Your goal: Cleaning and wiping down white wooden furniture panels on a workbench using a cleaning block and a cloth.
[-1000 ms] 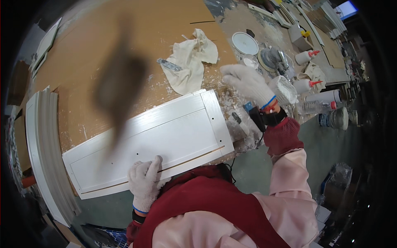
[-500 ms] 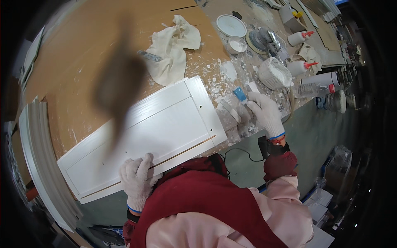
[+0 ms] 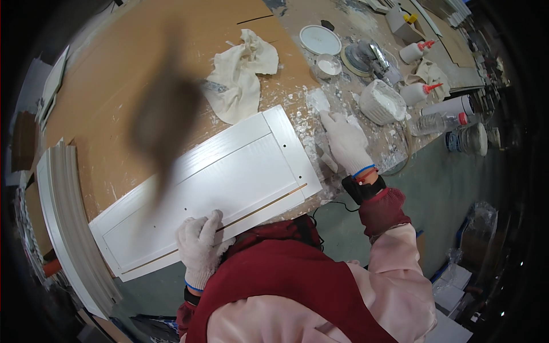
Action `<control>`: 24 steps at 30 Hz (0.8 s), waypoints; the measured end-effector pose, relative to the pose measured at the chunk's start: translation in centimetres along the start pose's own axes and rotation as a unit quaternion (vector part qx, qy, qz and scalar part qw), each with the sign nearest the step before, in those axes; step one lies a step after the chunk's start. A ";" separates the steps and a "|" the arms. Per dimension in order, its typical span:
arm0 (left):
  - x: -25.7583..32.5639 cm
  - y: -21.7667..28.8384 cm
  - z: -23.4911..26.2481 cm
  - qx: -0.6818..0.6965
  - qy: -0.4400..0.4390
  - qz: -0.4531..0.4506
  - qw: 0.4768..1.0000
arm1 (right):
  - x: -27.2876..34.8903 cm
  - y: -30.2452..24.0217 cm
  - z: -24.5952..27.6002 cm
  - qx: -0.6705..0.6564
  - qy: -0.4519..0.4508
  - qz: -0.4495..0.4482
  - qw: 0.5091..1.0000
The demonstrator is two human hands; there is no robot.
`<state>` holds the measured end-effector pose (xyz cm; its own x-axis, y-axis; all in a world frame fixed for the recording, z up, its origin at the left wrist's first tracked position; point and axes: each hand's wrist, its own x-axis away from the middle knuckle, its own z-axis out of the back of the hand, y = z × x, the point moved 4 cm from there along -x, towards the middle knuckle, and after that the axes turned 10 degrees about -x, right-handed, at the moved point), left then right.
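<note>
A white framed cabinet door lies aslant on the bench, its near edge towards me. At that edge my left hand, in a white knit glove, grips the door with fingers on its face. Right of the door, my gloved right hand is low over the putty-spattered bench, fingers bent towards a smear of white putty. The blue scraper seen earlier is hidden now, and what the fingers hold does not show. A flat scraper blade lies beside that hand's wrist. A tub of white putty stands beyond.
A cream rag lies beyond the door. A sander, a white lid, and glue bottles with red tips stand at the back right. Curved white mouldings are stacked left. A dark blur covers part of the view.
My right hand has moved left and slightly away from me, over where the blue scraper showed. My left hand stays on the door's edge. The whole view has shifted slightly.
</note>
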<state>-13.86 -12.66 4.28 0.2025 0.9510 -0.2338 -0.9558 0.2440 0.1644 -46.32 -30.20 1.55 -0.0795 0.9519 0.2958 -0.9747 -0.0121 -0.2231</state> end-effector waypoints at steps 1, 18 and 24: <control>0.1 0.1 0.1 -0.017 0.004 0.006 1.000 | 0.0 -0.3 0.1 0.009 -0.009 -0.012 1.000; -1.0 0.9 0.7 0.003 -0.053 0.013 0.999 | -4.1 2.3 8.1 -0.324 0.284 0.034 0.902; -0.9 0.6 0.5 0.013 -0.038 0.004 0.999 | -9.6 3.5 7.6 -0.245 0.325 0.026 0.913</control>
<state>-14.53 -13.29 5.09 0.2109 0.9643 -0.1600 -0.9516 0.2400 0.1920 -50.52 -41.74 4.98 0.1734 0.9362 -0.3057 -0.7503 -0.0755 -0.6568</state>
